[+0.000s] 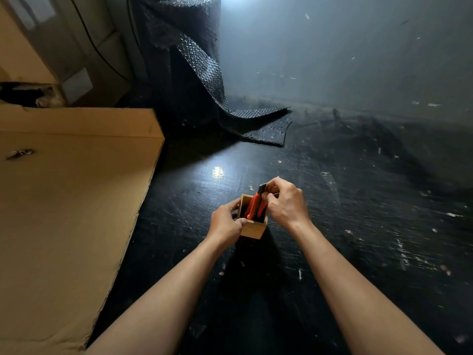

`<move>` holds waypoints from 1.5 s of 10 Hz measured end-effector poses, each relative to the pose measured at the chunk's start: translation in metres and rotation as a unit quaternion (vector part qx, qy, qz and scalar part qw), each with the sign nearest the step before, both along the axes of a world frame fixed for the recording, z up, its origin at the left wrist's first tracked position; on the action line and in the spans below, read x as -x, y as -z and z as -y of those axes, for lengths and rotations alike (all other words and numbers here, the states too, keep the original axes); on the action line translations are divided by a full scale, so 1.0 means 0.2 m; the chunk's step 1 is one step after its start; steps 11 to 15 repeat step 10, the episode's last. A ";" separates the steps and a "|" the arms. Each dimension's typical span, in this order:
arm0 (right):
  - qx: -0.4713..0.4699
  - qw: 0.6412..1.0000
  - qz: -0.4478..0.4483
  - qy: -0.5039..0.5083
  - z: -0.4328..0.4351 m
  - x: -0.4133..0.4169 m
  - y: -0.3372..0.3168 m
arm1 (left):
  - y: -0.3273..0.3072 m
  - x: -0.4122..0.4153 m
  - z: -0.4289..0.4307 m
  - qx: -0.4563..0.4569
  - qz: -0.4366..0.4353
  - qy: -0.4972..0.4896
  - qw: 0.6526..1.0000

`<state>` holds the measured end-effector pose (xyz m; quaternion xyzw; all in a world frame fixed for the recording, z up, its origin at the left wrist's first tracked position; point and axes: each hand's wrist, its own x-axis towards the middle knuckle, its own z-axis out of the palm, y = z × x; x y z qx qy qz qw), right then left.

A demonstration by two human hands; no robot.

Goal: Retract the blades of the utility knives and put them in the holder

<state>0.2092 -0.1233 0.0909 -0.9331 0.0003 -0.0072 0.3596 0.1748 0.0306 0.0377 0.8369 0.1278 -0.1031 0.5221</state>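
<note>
Left hand (226,221) is wrapped around one small square wooden holder (252,228) on the scratched black tabletop (358,226), right hand (284,201) pinching the top of a red-and-black utility knife (257,203) standing inside. Looks like two knives, hard to tell.

Two bare forearms reach in from the bottom edge, one on each side, and both are uncovered all the way to where the picture cuts them off. No sleeve, cuff or glove shows on either arm. The left hand (226,221) is bare, with nothing visible on its wrist or on the fingers that show. The right hand (285,201) is bare too, its knuckles standing out as small ridges across the back, and its wrist is plain. The forearms look smooth, with no markings that can be made out in the dim light. The light falls brighter on the hands than on the arms nearer the camera.
</note>
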 end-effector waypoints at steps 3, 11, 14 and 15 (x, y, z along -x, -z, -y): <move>0.102 0.993 0.001 -0.061 -0.02 -0.03 -0.06 | 0.01 -0.01 0.00 -0.002 0.001 0.001 1.000; 0.050 0.998 -0.030 -0.031 0.06 0.02 0.07 | 0.03 0.00 -0.01 0.003 -0.001 -0.002 1.000; 0.050 0.998 -0.030 -0.031 0.06 0.02 0.07 | 0.03 0.00 -0.01 0.003 -0.001 -0.002 1.000; 0.050 0.998 -0.030 -0.031 0.06 0.02 0.07 | 0.03 0.00 -0.01 0.003 -0.001 -0.002 1.000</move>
